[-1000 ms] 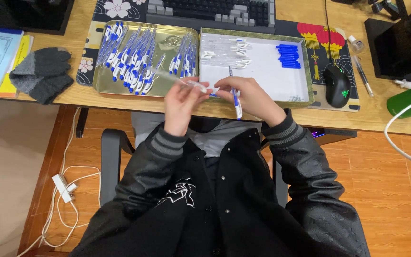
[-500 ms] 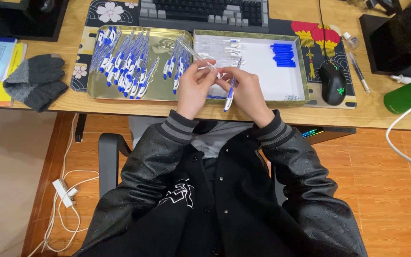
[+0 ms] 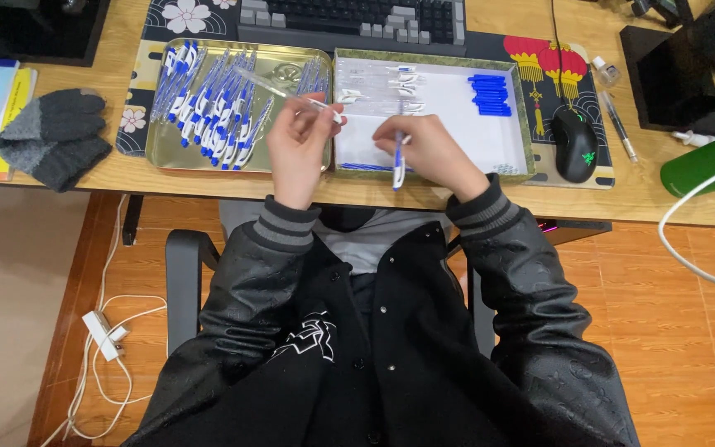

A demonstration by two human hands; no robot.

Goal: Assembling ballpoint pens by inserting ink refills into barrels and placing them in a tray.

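Many finished pens (image 3: 213,116) fill the left tray (image 3: 155,153); left hand (image 3: 299,149) pinches a clear barrel (image 3: 279,87), right hand (image 3: 432,153) pinches a blue refill (image 3: 397,157); parts remain.

Looks like a home desk setup doing double duty as a little assembly bench: a wooden desk (image 3: 208,178) with a keyboard (image 3: 357,15), a black mouse (image 3: 576,142) on a printed desk mat (image 3: 539,58), and an office chair (image 3: 184,281) pulled up. There's a power strip (image 3: 103,334) with loose white cable on the wood-look floor (image 3: 664,290), plus grey gloves (image 3: 55,136) tossed on the desk.
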